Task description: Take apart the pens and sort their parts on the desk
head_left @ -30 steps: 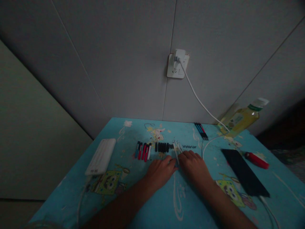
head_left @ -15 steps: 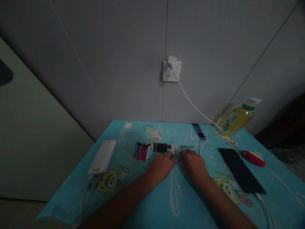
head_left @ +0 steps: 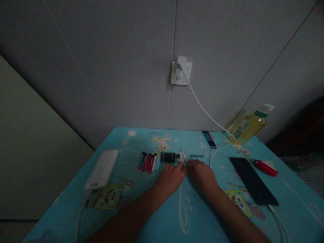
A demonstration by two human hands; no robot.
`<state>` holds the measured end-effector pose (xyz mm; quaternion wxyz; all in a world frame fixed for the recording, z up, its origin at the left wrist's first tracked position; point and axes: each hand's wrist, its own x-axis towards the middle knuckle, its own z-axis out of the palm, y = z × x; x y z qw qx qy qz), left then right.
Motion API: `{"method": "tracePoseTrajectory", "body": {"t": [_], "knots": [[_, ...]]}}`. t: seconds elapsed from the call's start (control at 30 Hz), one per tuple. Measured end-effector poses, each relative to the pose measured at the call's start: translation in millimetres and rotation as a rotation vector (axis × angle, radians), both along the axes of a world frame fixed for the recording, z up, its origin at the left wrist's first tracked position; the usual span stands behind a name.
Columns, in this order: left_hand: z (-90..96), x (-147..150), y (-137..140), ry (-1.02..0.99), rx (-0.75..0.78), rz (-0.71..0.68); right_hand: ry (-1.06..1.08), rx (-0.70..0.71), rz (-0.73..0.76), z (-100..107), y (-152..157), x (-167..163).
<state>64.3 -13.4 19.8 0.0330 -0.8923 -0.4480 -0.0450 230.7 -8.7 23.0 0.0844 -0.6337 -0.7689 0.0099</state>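
A small bunch of thin whitish rods (head_left: 183, 157), like pen refills, lies on the table between my hands. My left hand (head_left: 170, 177) has its curled fingers against the near left end of the rods. From the right side my right hand (head_left: 201, 173) presses its fingertips against the same rods. Left of them is a row of short black tubes (head_left: 167, 157), and beyond these lie red, blue and white pen barrels (head_left: 148, 162) with black ends. A line of small dark coils (head_left: 196, 156), like springs, lies just past my right hand.
Several pens (head_left: 209, 139) lie at the back. A yellow liquid bottle (head_left: 249, 126) stands back right with a white cable (head_left: 199, 104) running past it to the wall socket (head_left: 181, 77). A black flat slab (head_left: 253, 180) and red-handled object (head_left: 265, 167) lie right; a white power bank (head_left: 102, 169) lies left.
The whitish rods were fanned out and crossing; now they lie closer together and more parallel between my fingers. The view has shifted slightly.
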Motion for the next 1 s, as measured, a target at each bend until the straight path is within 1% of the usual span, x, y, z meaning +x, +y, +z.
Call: {"method": "tracePoseTrajectory", "body": {"t": [0.17, 0.37, 0.73, 1.0], "knots": [[-2.4, -0.4, 1.8, -0.022, -0.029, -0.013, 0.012, -0.03, -0.035, -0.3, 0.8, -2.3], [-7.0, -1.8, 1.0, -0.032, 0.021, -0.037, 0.015, -0.041, -0.057, -1.5, 0.6, -3.2], [-10.1, -2.9, 4.6, -0.072, 0.012, -0.039, 0.017, -0.055, -0.046, 3.9, -1.2, -1.9], [-12.7, -0.7, 5.3, -0.091, 0.019, -0.006, 0.126, -0.187, -0.026, 6.8, 2.9, 3.7]]}}
